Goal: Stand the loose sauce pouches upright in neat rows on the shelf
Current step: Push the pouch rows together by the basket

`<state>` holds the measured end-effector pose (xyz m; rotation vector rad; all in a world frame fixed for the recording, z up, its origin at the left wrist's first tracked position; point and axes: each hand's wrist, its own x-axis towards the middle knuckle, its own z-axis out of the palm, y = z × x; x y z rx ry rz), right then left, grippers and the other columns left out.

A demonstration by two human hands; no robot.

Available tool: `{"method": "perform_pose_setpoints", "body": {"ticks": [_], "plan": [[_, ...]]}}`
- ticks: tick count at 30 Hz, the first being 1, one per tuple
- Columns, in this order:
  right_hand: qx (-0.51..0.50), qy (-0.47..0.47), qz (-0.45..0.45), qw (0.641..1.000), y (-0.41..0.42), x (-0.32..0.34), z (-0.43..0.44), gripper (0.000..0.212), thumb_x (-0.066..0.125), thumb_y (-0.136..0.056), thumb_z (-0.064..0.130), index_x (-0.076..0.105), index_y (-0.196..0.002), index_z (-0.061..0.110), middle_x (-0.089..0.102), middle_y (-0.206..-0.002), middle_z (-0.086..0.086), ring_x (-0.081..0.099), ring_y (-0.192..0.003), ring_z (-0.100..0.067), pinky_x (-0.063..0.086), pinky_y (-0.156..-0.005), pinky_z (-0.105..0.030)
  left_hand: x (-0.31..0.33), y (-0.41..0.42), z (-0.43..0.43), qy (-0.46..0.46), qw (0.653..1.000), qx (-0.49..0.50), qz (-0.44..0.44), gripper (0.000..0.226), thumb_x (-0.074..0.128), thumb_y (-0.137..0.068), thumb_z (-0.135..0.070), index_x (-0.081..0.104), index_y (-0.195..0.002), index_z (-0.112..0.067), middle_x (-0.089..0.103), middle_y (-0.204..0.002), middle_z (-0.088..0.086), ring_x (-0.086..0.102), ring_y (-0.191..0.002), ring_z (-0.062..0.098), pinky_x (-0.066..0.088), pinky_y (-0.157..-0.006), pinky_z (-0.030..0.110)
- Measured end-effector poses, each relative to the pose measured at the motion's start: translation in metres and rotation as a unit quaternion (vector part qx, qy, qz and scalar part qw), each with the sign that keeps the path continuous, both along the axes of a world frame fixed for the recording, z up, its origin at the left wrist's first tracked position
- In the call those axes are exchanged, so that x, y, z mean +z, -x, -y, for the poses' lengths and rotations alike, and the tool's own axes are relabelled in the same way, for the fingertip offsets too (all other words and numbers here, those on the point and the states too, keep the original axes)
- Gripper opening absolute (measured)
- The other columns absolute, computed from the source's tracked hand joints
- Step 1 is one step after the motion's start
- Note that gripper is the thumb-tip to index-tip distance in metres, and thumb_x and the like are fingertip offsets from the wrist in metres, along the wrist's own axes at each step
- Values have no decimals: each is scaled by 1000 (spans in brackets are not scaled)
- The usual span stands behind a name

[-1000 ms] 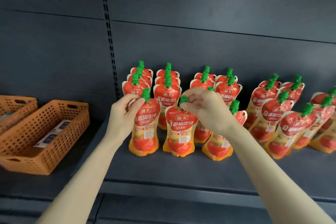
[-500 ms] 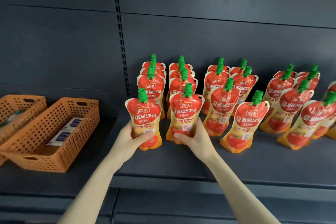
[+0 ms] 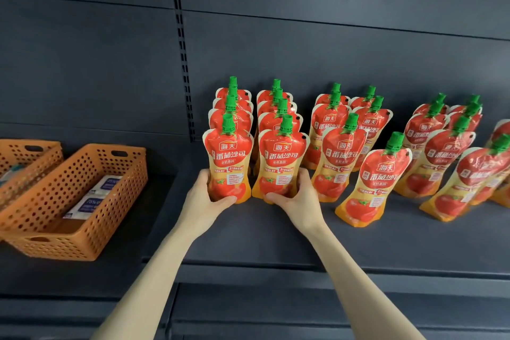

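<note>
Red and orange tomato sauce pouches with green caps stand on the dark shelf (image 3: 276, 234). My left hand (image 3: 204, 196) grips the base of the front pouch of the leftmost row (image 3: 228, 157). My right hand (image 3: 299, 196) grips the base of the front pouch of the second row (image 3: 283, 160). Both pouches stand upright, touching side by side, in line with the pouches behind them. To the right, a front pouch (image 3: 339, 157) stands upright and another (image 3: 372, 182) leans right. Further right, several pouches (image 3: 447, 163) tilt loosely.
Two orange perforated baskets (image 3: 82, 229) sit on the lower-left shelf section; the nearer one holds small white and blue packets (image 3: 93, 196). A slotted upright (image 3: 182, 58) runs up the grey back panel. The shelf's front edge (image 3: 303, 268) lies below my wrists.
My hands dropped from the caps to the pouch bases and pushed the two front pouches back and together, squaring them with their rows. The camera moved closer and to the left.
</note>
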<state>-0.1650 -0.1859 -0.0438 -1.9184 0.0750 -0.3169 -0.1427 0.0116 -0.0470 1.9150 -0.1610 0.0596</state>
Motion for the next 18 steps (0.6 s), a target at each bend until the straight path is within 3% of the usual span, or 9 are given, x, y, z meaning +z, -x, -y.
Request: {"method": "perform_pose_setpoints", "body": {"ticks": [5,13,18], "plan": [[-18,18,8,1000,-2,0,-1,49,77,-75,15,44,-111,16,58,-104,9,55,-93,-3,45,-66,-5,-1,-5,1,-21,1000,14,16,49,76,-76,-19,47,-115,-18,60,-115,-3,57,-101,10,45,-77,19],[-12,37,1,999,-3,-2,-1,49,73,-79,16,43,-117,13,55,-106,10,52,-97,-3,42,-69,-5,-1,-10,2,-39,999,16,19,52,74,-77,-20,46,-121,-15,60,-121,1,58,-108,14,48,-86,27],[-14,47,-1,999,-3,-1,-2,49,72,-80,17,41,-119,12,57,-112,6,52,-100,-5,42,-79,-14,1,-11,2,-50,999,14,12,55,74,-77,-21,45,-123,-15,59,-123,2,57,-111,17,47,-89,31]]}}
